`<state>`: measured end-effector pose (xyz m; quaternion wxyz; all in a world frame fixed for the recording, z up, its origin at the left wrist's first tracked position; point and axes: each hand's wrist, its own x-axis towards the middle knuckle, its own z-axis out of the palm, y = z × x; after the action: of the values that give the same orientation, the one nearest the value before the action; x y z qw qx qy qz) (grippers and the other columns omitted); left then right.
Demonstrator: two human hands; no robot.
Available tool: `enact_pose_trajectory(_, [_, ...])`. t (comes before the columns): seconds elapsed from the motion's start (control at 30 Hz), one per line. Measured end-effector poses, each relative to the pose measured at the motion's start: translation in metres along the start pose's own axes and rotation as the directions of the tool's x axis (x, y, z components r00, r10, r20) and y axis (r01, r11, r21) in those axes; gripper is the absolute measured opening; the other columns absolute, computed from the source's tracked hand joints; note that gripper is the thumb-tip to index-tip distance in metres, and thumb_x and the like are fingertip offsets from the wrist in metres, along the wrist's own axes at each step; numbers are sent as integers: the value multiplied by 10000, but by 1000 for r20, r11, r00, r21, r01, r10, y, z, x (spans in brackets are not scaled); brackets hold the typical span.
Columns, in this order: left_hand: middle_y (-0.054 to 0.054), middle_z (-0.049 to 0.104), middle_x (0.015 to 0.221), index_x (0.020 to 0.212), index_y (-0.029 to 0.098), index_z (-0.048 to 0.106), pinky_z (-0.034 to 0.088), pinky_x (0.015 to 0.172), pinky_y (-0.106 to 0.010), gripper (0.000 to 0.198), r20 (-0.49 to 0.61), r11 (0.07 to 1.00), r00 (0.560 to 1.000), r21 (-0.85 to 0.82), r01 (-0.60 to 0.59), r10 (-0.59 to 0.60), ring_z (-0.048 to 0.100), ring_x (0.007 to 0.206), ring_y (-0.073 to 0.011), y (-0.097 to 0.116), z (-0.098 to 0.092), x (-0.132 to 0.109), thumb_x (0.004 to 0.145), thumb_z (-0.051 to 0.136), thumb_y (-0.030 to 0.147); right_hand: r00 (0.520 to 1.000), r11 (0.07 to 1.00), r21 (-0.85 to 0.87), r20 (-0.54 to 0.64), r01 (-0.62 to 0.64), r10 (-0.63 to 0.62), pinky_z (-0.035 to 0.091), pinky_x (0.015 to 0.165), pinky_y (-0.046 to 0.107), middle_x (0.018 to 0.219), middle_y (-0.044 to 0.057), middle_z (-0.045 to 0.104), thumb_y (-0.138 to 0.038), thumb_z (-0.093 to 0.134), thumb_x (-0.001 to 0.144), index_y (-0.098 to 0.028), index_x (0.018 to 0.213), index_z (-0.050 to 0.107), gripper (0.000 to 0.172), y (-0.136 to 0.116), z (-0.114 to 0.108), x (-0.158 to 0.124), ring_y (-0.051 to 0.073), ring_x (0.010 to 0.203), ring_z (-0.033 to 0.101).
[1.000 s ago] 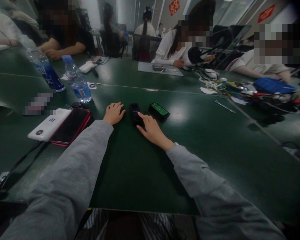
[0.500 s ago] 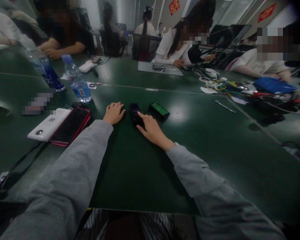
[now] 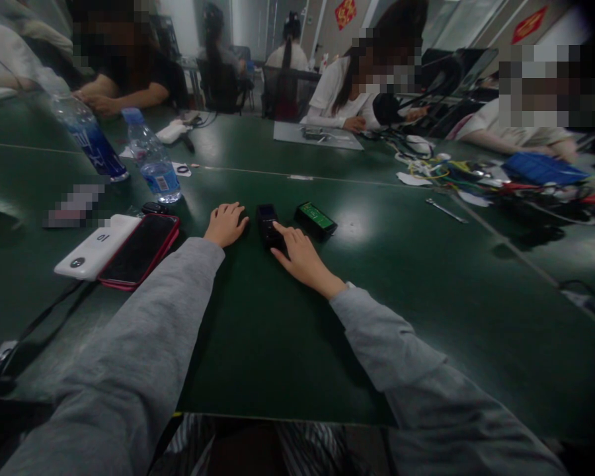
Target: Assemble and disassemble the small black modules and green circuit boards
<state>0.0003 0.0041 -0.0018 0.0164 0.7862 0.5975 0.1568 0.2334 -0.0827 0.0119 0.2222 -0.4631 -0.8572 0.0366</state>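
A small black handheld device (image 3: 267, 213) with a dark screen at its far end lies on the green table in front of me. The index finger of my right hand (image 3: 303, 256) rests on its face, and the thumb is by its near end. That hand is open and partly covers the device. To the left, my left hand (image 3: 226, 225) lies open on the table, fingers slightly bent, apart from the device. Just right of the device sits a black case with a green circuit board (image 3: 316, 216) on top, touched by neither hand.
Left of my arm lie a red-cased phone (image 3: 141, 251), a white device (image 3: 96, 248) with a strap, and two bottles, one a water bottle (image 3: 153, 162). A wrench (image 3: 446, 210) and tangled wires (image 3: 429, 162) are at right. Several people sit across the table.
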Motion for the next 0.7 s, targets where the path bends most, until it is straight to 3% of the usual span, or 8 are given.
enact_pose_trajectory(0.7, [-99, 423, 1500, 1386, 210, 474, 296, 1106, -503, 503, 5, 1000, 1000, 5, 9, -9, 342, 1360, -289, 3, -3, -1, 978, 313, 457, 1000, 1000, -22, -12, 4, -4, 479, 885, 486, 1249, 129, 535, -378, 449, 974, -212, 1498, 227, 593, 1, 3, 0, 291, 1080, 516])
